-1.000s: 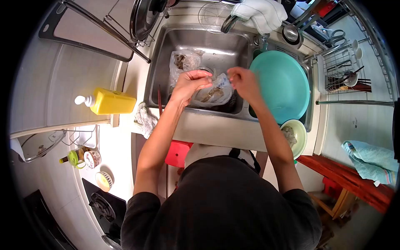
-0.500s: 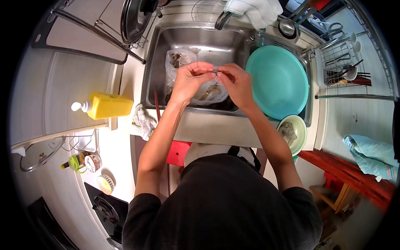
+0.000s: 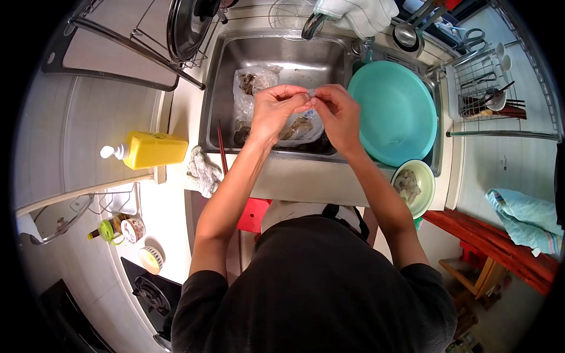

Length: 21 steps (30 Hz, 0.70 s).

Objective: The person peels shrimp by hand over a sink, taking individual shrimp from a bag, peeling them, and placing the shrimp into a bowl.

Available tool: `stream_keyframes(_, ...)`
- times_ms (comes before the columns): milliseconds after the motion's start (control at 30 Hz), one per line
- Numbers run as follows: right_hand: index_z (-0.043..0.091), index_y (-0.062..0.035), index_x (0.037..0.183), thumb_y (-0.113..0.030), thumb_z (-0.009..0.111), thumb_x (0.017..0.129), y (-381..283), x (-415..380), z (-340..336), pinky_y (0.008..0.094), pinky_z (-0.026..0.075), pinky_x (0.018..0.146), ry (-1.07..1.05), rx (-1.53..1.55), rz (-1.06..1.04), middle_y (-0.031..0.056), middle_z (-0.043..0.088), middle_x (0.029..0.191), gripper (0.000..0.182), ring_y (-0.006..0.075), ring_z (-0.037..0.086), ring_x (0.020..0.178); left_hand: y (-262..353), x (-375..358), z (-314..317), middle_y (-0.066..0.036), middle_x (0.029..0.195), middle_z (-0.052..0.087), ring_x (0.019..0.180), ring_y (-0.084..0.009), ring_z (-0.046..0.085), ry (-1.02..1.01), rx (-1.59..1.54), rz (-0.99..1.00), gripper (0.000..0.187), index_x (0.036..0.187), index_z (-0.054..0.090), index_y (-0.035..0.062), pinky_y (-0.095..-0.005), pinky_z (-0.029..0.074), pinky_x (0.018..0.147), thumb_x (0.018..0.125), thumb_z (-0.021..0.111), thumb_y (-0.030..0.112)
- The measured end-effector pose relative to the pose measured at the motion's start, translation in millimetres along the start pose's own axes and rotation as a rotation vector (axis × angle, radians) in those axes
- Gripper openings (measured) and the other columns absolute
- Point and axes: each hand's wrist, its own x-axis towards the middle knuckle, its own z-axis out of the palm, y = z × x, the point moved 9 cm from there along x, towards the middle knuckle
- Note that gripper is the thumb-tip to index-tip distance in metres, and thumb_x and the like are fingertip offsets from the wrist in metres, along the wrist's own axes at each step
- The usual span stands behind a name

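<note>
Over the sink [image 3: 321,56], both my hands meet fingertip to fingertip around a small greyish shrimp [image 3: 311,93], mostly hidden by the fingers. My left hand [image 3: 275,112] pinches it from the left. On the other side, my right hand [image 3: 338,115] pinches it between thumb and fingers. Below them a clear plastic bag [image 3: 306,132] with unpeeled shrimp lies in the sink. Another plastic bag [image 3: 268,76] holding brownish bits, perhaps shells, sits further back. A pale green bowl [image 3: 426,191] with peeled, greyish shrimp [image 3: 406,185] stands at the counter's right front.
A turquoise basin [image 3: 394,112] fills the sink's right side. The faucet [image 3: 312,26] has a white cloth [image 3: 362,16] over it. At left are chopsticks [image 3: 222,147], a crumpled rag [image 3: 204,172] and a yellow pump bottle [image 3: 156,150]. A utensil rack [image 3: 479,91] stands at right.
Both hands have shifted slightly to the right and stay pinched together on the shrimp. The right fingers now cover more of it. The camera view has moved a little.
</note>
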Motion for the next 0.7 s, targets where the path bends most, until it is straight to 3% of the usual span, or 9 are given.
stream_keyframes(267, 0.06, 0.0037, 0.088, 0.002, 0.062, 0.077, 4, -2, 0, 0.0251, 0.051, 0.064, 0.033, -0.036, 0.031, 0.0085, 0.061, 0.084, 0.012, 0.0151, 0.062, 0.072, -2, 6, -1, -0.009, 0.076, 0.064, 0.067, -0.0123, 0.062, 0.012, 0.024, 0.024, 0.009, 0.085, 0.061, -0.0052, -0.0223, 0.052, 0.065, 0.076, 0.06, -0.005)
stream_keyframes(367, 0.059, 0.0059, 0.089, 0.0, 0.061, 0.079, 22, -4, 3, 0.024, 0.052, 0.066, -0.005, 0.1, 0.211, 0.0082, 0.062, 0.084, 0.012, 0.0127, 0.062, 0.073, 9, 5, 5, -0.008, 0.075, 0.064, 0.066, -0.0113, 0.062, -0.006, 0.106, 0.075, 0.008, 0.083, 0.062, -0.0052, -0.022, 0.052, 0.064, 0.075, 0.059, -0.006)
stream_keyframes(433, 0.057, 0.0054, 0.098, -0.003, 0.057, 0.085, 34, -4, 7, 0.0243, 0.052, 0.071, -0.039, 0.351, 0.335, 0.0098, 0.061, 0.087, 0.015, 0.0134, 0.062, 0.075, 12, 4, 7, -0.008, 0.074, 0.064, 0.066, -0.0109, 0.061, -0.02, 0.16, 0.106, 0.008, 0.083, 0.062, -0.0053, -0.0219, 0.052, 0.063, 0.075, 0.059, -0.007)
stream_keyframes(700, 0.058, 0.0057, 0.097, -0.004, 0.056, 0.086, 29, 3, 6, 0.0282, 0.055, 0.072, -0.13, 0.424, 0.442, 0.0105, 0.061, 0.088, 0.015, 0.0154, 0.062, 0.075, 10, 9, 8, -0.009, 0.076, 0.065, 0.065, -0.0106, 0.061, -0.061, 0.254, 0.122, 0.011, 0.083, 0.063, -0.0059, -0.0226, 0.052, 0.062, 0.073, 0.061, -0.003)
